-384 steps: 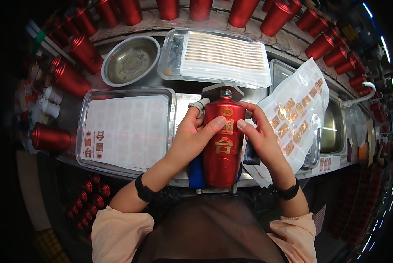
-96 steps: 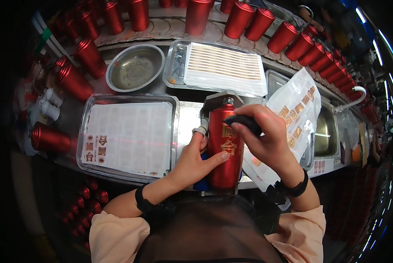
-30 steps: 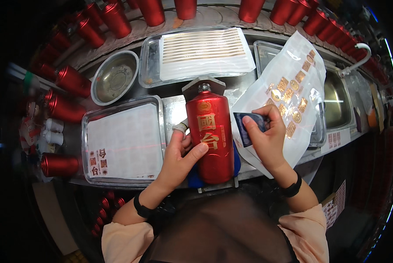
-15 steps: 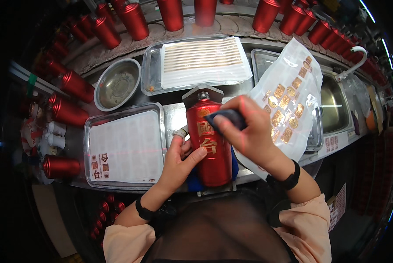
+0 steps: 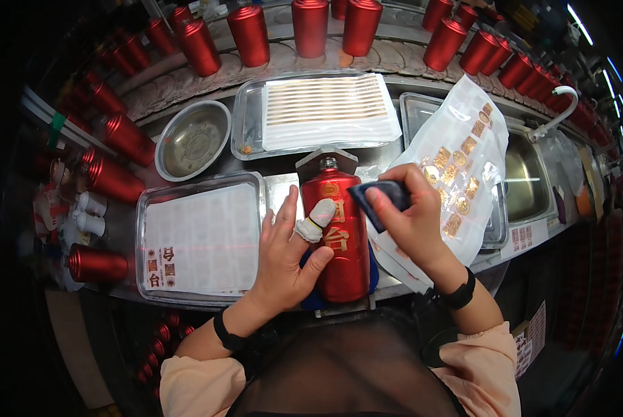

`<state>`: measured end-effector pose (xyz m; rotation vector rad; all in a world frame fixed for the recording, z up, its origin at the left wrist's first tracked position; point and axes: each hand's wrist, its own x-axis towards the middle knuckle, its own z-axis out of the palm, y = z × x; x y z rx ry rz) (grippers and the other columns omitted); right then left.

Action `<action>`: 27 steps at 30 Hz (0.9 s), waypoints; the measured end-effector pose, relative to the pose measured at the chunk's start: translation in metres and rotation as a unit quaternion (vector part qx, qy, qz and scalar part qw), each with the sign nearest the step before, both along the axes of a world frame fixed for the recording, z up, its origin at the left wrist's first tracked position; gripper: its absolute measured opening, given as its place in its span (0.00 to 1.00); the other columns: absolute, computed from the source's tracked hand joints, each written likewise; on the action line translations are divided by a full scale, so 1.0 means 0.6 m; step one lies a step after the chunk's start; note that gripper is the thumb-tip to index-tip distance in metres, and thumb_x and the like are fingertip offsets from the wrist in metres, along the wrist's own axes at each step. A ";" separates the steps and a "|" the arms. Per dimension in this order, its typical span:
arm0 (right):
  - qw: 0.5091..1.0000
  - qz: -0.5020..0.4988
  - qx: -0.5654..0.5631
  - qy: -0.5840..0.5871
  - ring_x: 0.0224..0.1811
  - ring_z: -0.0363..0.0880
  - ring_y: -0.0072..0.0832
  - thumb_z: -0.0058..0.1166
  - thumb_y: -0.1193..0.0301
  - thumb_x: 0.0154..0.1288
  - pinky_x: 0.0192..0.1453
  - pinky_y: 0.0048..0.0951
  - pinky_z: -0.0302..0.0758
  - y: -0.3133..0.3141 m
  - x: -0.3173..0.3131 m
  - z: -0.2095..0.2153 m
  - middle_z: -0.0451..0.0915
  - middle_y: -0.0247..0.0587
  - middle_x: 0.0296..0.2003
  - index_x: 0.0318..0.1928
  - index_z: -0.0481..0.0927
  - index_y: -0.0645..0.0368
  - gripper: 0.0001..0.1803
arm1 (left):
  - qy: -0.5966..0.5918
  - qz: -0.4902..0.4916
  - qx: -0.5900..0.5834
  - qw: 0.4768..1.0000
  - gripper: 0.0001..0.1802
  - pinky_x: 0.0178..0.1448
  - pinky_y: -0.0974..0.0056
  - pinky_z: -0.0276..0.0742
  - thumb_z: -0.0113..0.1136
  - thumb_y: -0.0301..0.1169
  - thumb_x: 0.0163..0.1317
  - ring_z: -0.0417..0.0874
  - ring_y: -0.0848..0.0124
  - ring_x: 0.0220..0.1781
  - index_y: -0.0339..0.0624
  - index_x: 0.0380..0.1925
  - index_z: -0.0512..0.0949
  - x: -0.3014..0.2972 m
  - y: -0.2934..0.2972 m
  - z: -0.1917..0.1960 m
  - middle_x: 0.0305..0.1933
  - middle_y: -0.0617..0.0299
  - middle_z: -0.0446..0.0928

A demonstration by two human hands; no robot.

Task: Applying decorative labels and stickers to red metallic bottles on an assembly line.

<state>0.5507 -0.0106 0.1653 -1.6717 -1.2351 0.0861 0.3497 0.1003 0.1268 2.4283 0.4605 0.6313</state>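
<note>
Head view, metallic red bottle (image 5: 346, 263), gold characters (image 5: 337, 240)

**Head cam: single fisheye, looking down**

Left unit of a head-worn pair, image upright. Faces down and slightly forward over the wearer's dark sheer garment (image 5: 339, 368). Left hand (image 5: 283, 260), right hand (image 5: 417, 219) and red bottle (image 5: 349, 278) are near, mid-frame; forearms (image 5: 483, 313) enter low. Conveyor (image 5: 280, 61) is farther off, arcing across the top. Straight edges bow, corners go black.
</note>
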 end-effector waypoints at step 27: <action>0.989 -0.044 0.011 0.140 0.29 0.75 0.22 0.66 0.73 0.60 0.34 0.24 0.72 -0.029 -0.007 -0.040 0.78 0.38 0.30 0.37 0.77 0.64 0.10 | 0.025 0.015 0.007 1.000 0.24 0.75 0.31 0.33 0.51 0.53 0.70 0.44 0.39 0.81 0.61 0.61 0.80 -0.031 0.016 -0.008 0.80 0.38 0.43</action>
